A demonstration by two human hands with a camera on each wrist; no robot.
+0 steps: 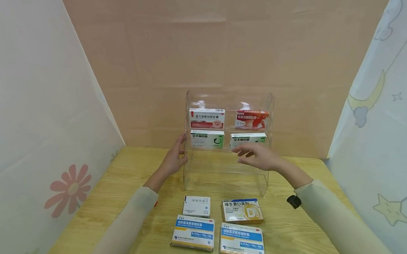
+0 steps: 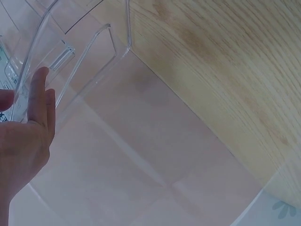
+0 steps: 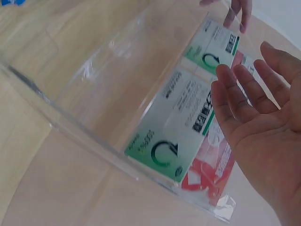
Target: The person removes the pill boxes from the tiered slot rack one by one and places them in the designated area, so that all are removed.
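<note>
A clear acrylic tiered rack (image 1: 226,172) stands on the wooden table. My left hand (image 1: 174,159) is at its left side; in the left wrist view its fingers (image 2: 38,96) lie fairly straight along the side panel. My right hand (image 1: 258,156), fingers loosely bent and holding nothing, is in front of the right green-and-white medicine box (image 1: 248,137), overlapping its lower part in the head view. A matching green-and-white box (image 1: 207,140) sits to the left on the same tier. One tier up are a white-and-red box (image 1: 206,118) and a red box (image 1: 252,120).
In front of the rack lie a small white box (image 1: 196,206), a vitamin D box (image 1: 242,210) and two blue-and-white boxes, one left (image 1: 193,233) and one right (image 1: 242,242). Patterned side panels flank the table; a brown backdrop (image 1: 207,46) hangs behind. A black band (image 1: 294,201) shows at the right sleeve.
</note>
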